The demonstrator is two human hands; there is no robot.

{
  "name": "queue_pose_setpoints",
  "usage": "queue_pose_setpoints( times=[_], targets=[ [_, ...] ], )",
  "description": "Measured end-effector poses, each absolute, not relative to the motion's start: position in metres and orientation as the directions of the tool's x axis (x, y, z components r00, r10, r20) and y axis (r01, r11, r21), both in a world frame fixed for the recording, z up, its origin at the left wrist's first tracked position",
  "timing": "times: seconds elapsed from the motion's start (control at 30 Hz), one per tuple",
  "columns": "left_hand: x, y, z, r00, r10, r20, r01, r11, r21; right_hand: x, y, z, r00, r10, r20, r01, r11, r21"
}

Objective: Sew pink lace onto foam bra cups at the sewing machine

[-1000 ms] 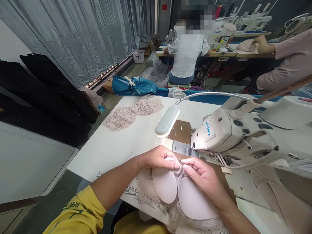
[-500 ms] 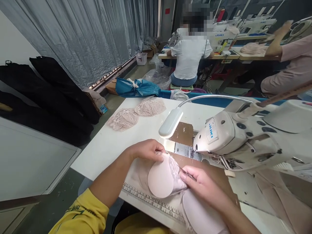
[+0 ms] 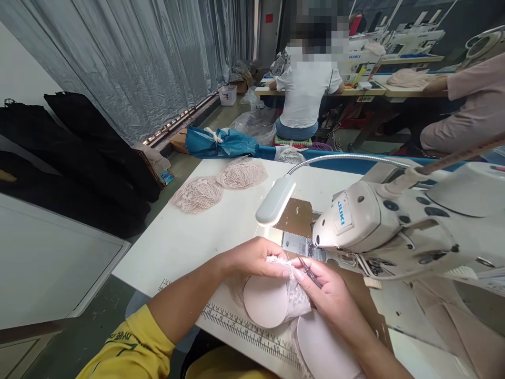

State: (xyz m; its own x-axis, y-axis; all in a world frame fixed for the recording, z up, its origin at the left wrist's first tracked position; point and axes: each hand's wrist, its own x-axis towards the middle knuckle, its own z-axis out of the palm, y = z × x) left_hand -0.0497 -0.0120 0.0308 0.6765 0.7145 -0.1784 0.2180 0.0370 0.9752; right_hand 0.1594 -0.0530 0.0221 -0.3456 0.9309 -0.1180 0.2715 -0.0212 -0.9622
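Observation:
A pale pink bra with lace edging and smooth padded cups lies at the table's front edge. My left hand (image 3: 262, 258) is closed on the lace (image 3: 298, 295) at the top of the nearer cup (image 3: 266, 302). Close beside it, my right hand (image 3: 327, 287) pinches the same lace edge between thumb and finger. Slim dark metal thread snips (image 3: 310, 272) lie in the right hand, their tip pointing up and left. The second cup (image 3: 325, 345) rests below my right forearm, partly covered by it.
A JUKI sewing machine (image 3: 363, 221) stands at the right, with a lamp (image 3: 276, 200) on a bendy neck beside it. Two lace cup pieces (image 3: 199, 193) lie at the table's far left. A printed ruler (image 3: 248, 337) runs along the front edge. Two people sit at machines beyond.
My left hand has moved right and slightly down along the lace, and the hands are now almost touching. The cup has shifted slightly right. A co-worker's raised arm at the right has come down.

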Motion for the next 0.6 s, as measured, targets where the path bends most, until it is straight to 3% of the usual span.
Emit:
queue_pose_setpoints(
  times=[0.1, 0.23, 0.6],
  targets=[
    [-0.049, -0.013, 0.030, 0.664, 0.722, -0.193, 0.190, 0.087, 0.978, 0.165, -0.052, 0.017, -0.279, 0.951, -0.130, 0.222, -0.068, -0.973],
    [-0.047, -0.014, 0.030, 0.638, 0.747, -0.187, 0.128, 0.137, 0.982, 0.170, -0.052, 0.020, -0.227, 0.967, -0.119, 0.278, -0.052, -0.959],
    [-0.042, -0.015, 0.025, 0.654, 0.722, -0.226, 0.142, 0.177, 0.974, 0.167, -0.050, 0.026, -0.409, 0.895, -0.178, 0.383, -0.008, -0.924]
  ],
)
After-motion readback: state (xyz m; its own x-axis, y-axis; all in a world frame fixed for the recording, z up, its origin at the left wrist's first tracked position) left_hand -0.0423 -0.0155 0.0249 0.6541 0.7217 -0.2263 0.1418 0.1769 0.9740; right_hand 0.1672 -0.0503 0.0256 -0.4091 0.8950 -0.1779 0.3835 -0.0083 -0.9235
